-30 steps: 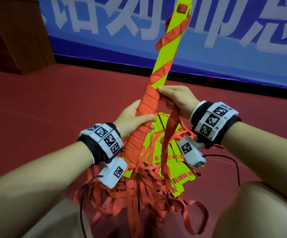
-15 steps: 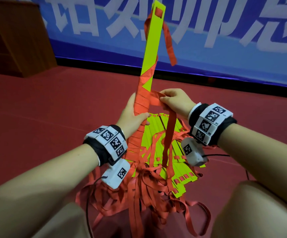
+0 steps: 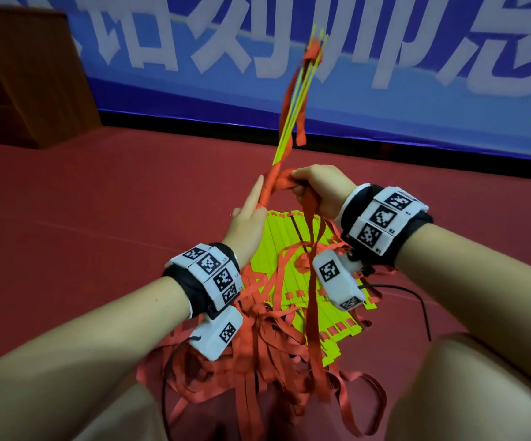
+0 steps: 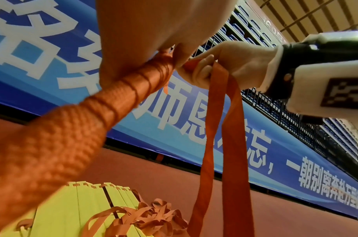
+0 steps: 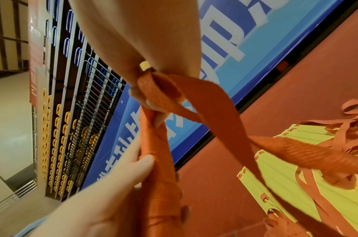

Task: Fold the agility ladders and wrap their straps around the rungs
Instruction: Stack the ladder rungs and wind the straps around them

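Note:
I hold a bundle of yellow-green ladder rungs [image 3: 292, 122] upright and edge-on to the head view. Its lower part is bound tight in orange strap [image 3: 267, 189], which the left wrist view also shows [image 4: 117, 99]. My left hand [image 3: 246, 218] grips the bound part from the left, its fingers [image 5: 182, 208] curled round it and the forefinger lying along it. At the top of the binding my right hand [image 3: 318, 189] pinches the strap [image 5: 204, 99]. The strap's free length [image 3: 311, 281] hangs down to the floor. A loose strap end dangles near the bundle's top.
Under my hands, more flat yellow-green rungs [image 3: 283, 246] lie in a tangle of orange straps [image 3: 257, 361] on the red floor [image 3: 98, 218]. A blue banner wall [image 3: 416, 106] runs across the back, with a brown wooden box [image 3: 25, 74] at back left. My knees fill the lower corners.
The bundle has turned from showing its flat face to edge-on. My right hand has brought the strap round it again and the binding reaches higher. My left forefinger has straightened.

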A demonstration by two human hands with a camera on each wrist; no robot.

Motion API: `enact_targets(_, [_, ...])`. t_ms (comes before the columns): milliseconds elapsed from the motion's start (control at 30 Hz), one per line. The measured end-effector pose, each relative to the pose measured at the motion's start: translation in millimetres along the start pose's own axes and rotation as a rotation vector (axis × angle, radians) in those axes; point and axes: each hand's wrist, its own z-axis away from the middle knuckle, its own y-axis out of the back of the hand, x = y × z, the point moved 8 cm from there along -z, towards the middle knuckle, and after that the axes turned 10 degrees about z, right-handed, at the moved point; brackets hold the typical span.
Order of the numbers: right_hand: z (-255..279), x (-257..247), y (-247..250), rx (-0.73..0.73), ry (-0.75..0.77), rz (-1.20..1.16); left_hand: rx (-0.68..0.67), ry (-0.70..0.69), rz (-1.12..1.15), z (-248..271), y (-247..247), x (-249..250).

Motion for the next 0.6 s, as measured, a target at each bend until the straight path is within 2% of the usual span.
enact_targets(100, [1, 0, -1, 0.011, 0.040, 0.040, 0.030, 0.000, -0.115, 1, 4, -4])
enact_targets(233, [6, -2, 2, 0.030, 0.164, 0.235, 0.107, -0.031, -0.179, -2, 15, -3])
enact_targets(367, [6, -3, 6, 0.089, 0.228, 0.224, 0.091, -0.088, -0.242, 0, 10, 5])
enact_targets(467, [8, -10, 4, 0.041, 0.258, 0.135, 0.028, -0.053, -0.068, 0, 5, 5])
enact_targets(600, [13, -18, -4, -0.056, 0.272, 0.013, -0.131, 0.147, 0.333, 1, -9, -9])
